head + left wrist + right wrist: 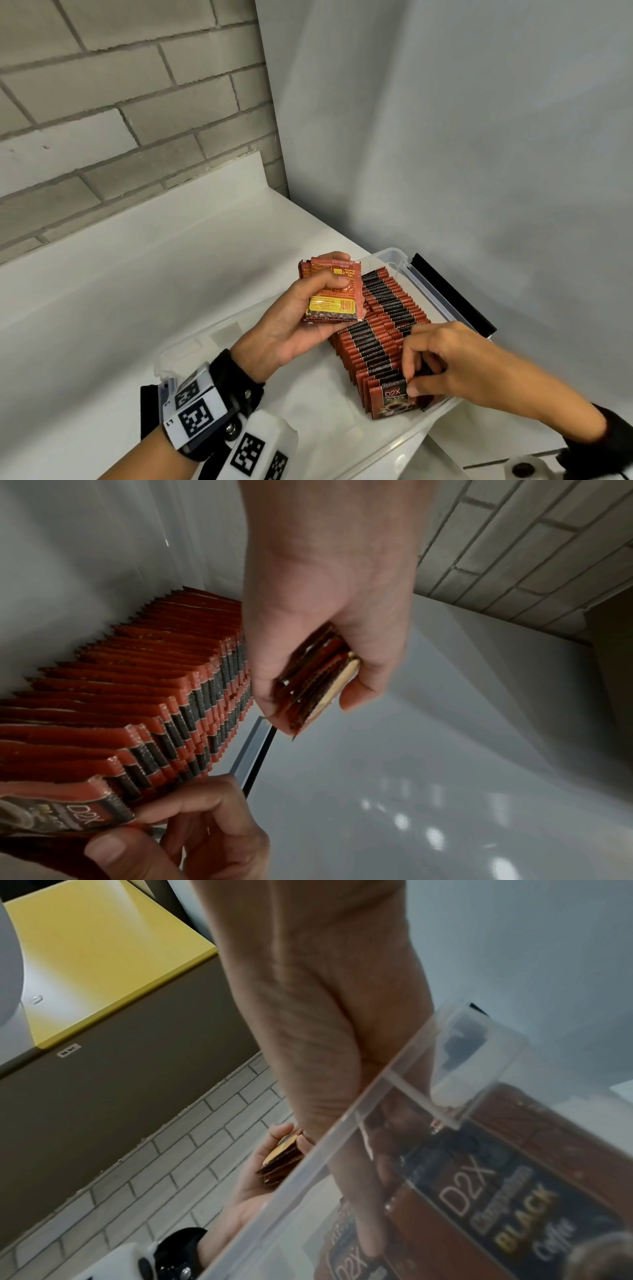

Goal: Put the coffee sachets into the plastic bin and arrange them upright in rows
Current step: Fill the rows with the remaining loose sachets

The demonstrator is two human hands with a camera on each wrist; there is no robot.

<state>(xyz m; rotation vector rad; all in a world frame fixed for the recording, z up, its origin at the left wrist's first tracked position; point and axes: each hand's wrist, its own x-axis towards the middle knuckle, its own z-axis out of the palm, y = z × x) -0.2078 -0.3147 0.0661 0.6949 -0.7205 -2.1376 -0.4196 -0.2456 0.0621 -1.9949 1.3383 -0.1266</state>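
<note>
The clear plastic bin (394, 255) on the white bench (137, 291) holds two rows of red coffee sachets (383, 329) standing upright. The left hand (291, 322) grips a small stack of sachets (330, 291) above the bin. The right hand (445, 363) pinches the nearest upright sachet (392, 399) with its fingers (192, 802).

One clear plastic bin (390, 255) sits on one white table (137, 291). Two rows of upright coffee sachets (383, 329) stand in it, too tightly packed to count. One small stack of sachets (330, 291) is held above; its number is unclear.
</note>
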